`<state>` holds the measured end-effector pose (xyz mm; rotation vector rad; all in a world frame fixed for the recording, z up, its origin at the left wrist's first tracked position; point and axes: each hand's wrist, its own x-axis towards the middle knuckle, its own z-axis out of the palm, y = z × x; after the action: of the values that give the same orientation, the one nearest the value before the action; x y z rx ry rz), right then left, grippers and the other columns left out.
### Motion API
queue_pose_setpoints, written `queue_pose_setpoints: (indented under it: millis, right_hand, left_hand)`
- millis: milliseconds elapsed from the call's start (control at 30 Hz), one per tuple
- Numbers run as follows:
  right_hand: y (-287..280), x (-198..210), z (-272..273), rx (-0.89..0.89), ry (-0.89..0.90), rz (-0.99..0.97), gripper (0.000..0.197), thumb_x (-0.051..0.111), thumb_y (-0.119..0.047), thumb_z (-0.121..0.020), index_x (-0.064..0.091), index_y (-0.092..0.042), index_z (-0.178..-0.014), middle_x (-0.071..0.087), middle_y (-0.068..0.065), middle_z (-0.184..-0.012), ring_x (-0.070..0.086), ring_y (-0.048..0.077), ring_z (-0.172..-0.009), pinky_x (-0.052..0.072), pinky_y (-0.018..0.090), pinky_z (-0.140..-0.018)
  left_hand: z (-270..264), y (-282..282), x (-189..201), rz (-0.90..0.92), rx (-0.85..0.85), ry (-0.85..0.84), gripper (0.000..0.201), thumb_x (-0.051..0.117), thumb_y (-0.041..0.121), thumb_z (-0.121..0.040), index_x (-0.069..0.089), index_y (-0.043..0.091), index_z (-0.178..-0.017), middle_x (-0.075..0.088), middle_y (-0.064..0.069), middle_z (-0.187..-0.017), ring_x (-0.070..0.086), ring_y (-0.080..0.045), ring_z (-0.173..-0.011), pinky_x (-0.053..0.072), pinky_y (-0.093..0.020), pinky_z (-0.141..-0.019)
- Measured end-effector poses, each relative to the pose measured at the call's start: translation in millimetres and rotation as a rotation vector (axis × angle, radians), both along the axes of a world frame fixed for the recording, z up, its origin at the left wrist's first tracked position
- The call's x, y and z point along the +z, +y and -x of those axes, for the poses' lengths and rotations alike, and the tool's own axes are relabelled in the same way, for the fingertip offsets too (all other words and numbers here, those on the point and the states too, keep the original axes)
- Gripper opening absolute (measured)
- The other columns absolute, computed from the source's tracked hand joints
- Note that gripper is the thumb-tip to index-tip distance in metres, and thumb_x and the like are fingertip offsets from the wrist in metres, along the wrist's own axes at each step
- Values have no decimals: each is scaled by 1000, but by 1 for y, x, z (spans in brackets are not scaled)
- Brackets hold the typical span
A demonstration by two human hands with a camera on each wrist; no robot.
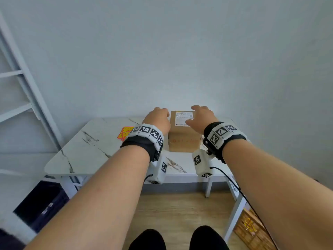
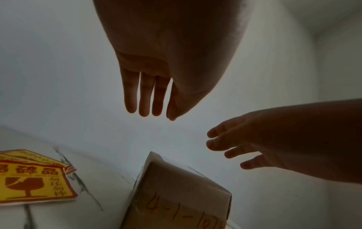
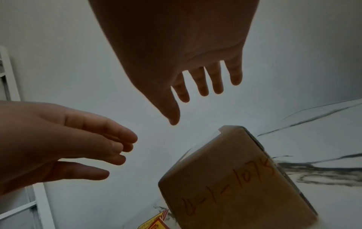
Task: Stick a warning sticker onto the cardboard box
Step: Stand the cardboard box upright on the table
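Observation:
A brown cardboard box (image 1: 183, 138) with a white shipping label on top stands near the back of the marble table (image 1: 86, 150); red handwriting marks its front face (image 2: 176, 206) (image 3: 233, 189). A small stack of yellow and red warning stickers (image 1: 124, 132) (image 2: 33, 184) lies on the table left of it. My left hand (image 1: 158, 120) (image 2: 152, 93) hovers above the box's left side, fingers straight and empty. My right hand (image 1: 201, 118) (image 3: 195, 86) hovers over its right top edge, fingers spread and empty. Neither hand touches the box in the wrist views.
The table stands against a pale wall. A white ladder-like frame (image 1: 21, 91) leans at the left. A dark crate (image 1: 41, 206) sits on the floor under the table's left, a yellow crate (image 1: 252, 230) under its right. Cables hang from the wrist cameras.

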<state>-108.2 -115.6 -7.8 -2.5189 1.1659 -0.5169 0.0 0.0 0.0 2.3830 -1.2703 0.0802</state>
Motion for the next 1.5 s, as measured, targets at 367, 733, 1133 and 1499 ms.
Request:
queue_pose_setpoints:
  millis: [367,733,1133,1499]
  right_hand:
    - [-25,-23,-9,-15,81,-118,56,50,-40,-85,40,-15,-134,52,11,-129,54,32,-114,49,43,-91]
    - [-33,-51,-5,-87,-44,-366,53,37,-49,-97,53,-6,-123,61,9,-102,55,26,-86,43,33,-74]
    - [-28,-53,3,-62,-284,-285,58,59,-32,-89,36,-12,-138,62,6,-125,63,27,-106,51,33,-82]
    - [-23,-83,5,-89,-277,-328,40,58,-18,-86,36,-10,-118,63,10,-114,56,24,-83,46,33,-68]
  left_hand:
    - [0,-43,-27,-91,73,120,39,38,24,-101,46,3,-133,55,-17,-135,55,-33,-121,44,-37,-92]
    - [-5,-57,-61,-46,110,282,44,27,33,-102,53,9,-128,62,-13,-124,59,-33,-111,45,-37,-86]
    - [-5,-37,-62,204,49,272,48,53,16,-91,47,22,-138,63,0,-133,65,-26,-113,52,-34,-93]
    - [2,-54,-88,75,58,324,51,52,20,-94,37,14,-142,57,-12,-132,60,-31,-117,51,-40,-94]
